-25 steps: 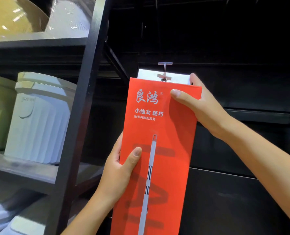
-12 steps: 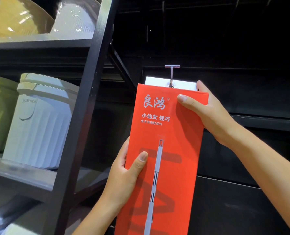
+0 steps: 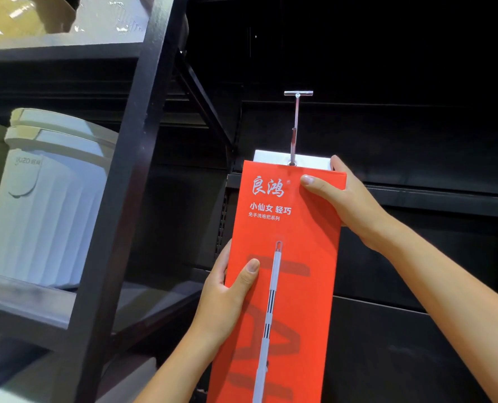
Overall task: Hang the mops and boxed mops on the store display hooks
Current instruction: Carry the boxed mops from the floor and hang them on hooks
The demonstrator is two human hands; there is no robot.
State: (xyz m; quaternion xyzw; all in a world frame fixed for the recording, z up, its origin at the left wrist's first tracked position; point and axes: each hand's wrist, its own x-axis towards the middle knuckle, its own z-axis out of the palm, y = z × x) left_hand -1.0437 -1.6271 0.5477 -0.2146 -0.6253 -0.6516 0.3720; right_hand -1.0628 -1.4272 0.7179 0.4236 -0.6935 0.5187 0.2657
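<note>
Leftward of boxed mop (image 3: 300,242) — black upright (image 3: 117,228), white bin (image 3: 44,205).

Upright red mop box (image 3: 282,271) on metal hook (image 3: 295,129)

The boxed mop (image 3: 288,286) hangs before the back panel (image 3: 416,359), its top tab threaded on the display hook (image 3: 295,126) above. The left hand (image 3: 227,295) grips its left edge lower down, the right hand (image 3: 346,199) its upper right corner. Left of it stands the shelving rack (image 3: 117,228), a bin (image 3: 47,199) on its shelf.

Left hand (image 3: 227,295), right hand (image 3: 347,202): curled grip.
</note>
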